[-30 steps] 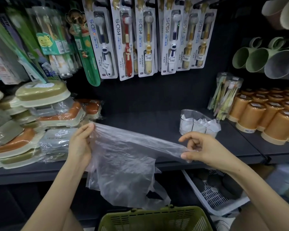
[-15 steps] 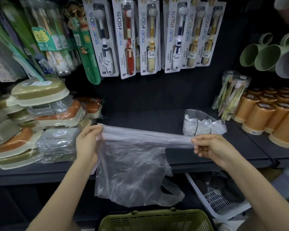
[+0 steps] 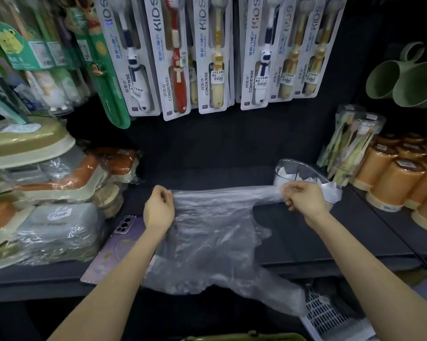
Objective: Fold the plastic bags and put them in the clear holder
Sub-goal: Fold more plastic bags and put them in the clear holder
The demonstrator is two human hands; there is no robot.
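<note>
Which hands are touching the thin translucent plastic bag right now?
Touching, both. The head view shows the left hand and the right hand each pinching the thin translucent plastic bag at one end of its stretched top edge.

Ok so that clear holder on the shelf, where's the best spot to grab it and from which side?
Probably its left wall just under the rim, coming from the left. The clear holder stands upright, with bare shelf on its left, while the toothbrush pack and orange cups crowd its right and the right hand blocks the front.
</note>
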